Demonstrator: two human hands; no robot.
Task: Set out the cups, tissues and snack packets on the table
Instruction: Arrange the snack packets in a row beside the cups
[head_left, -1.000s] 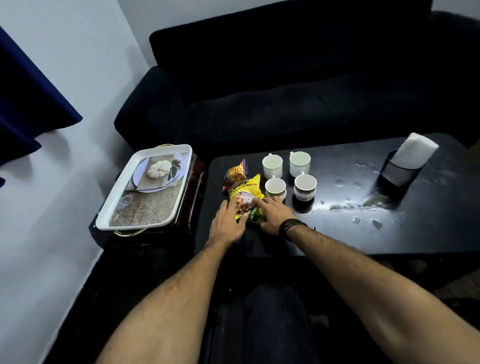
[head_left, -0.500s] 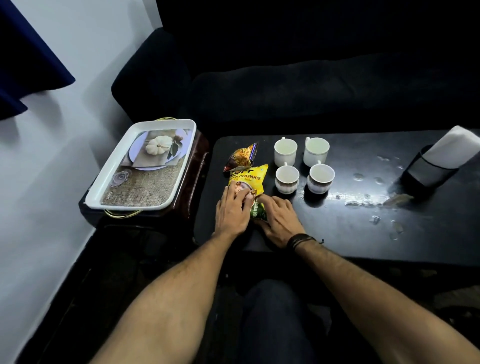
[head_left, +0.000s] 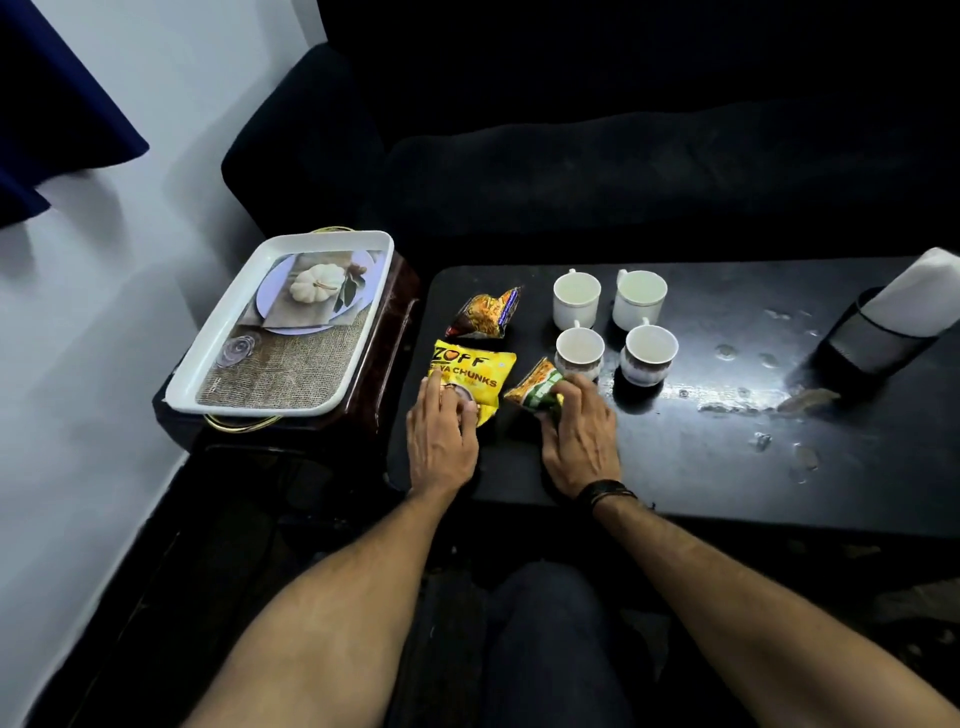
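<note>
Left hand flat, fingers pressing yellow packet. Right hand curled round green-orange packet. Just beyond right hand, 4 cups; third packet past left; tissues far right.

The dark surface is glossy and spotted with wet patches toward its right side. At its far left lies a dark orange packet, with a yellow packet just near of it and a green-and-orange packet to the right of that. Four white cups stand in a tight square beside them. Far right stands a dark holder with what looks like white tissues, partly cut off.
</note>
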